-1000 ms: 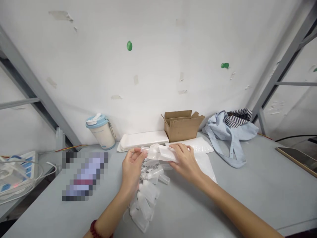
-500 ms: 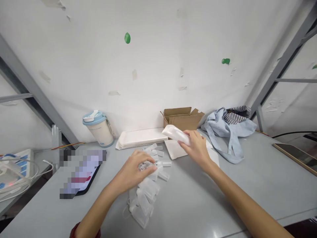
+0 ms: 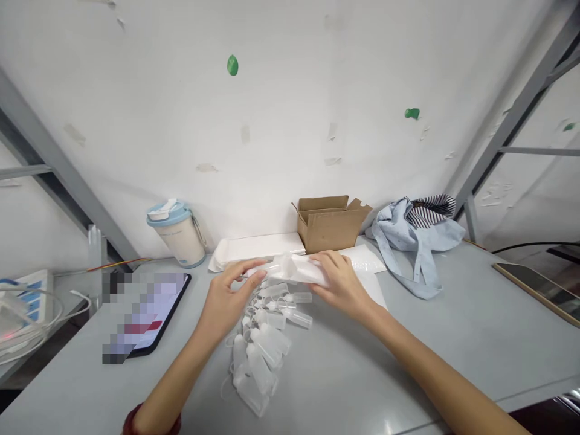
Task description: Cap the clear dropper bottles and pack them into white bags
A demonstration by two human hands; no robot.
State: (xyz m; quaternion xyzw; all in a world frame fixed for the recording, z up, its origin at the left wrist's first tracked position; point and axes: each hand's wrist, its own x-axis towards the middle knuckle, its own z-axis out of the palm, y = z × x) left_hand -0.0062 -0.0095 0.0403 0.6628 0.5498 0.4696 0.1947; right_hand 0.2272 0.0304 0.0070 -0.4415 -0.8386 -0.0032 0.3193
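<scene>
My left hand (image 3: 225, 300) pinches a small clear plastic bottle (image 3: 265, 270) and pushes it into the mouth of a thin white plastic bag (image 3: 304, 270). My right hand (image 3: 339, 283) grips that bag by its other end, just above the grey table (image 3: 453, 338). Under both hands lies a pile of several small clear bottles (image 3: 263, 344) with caps and loops, spread toward me. A stack of flat white bags (image 3: 365, 261) lies behind my right hand.
An open cardboard box (image 3: 330, 223) stands at the wall, a white tray (image 3: 256, 248) to its left, a lidded cup (image 3: 177, 232) further left. A phone (image 3: 145, 308) lies at left. A blue cloth bag (image 3: 414, 237) sits at right, a tablet (image 3: 539, 290) at the far right edge.
My right hand brought a fresh white bag from the stack back to the middle. My left hand lifted a bottle off the pile and met the bag's opening.
</scene>
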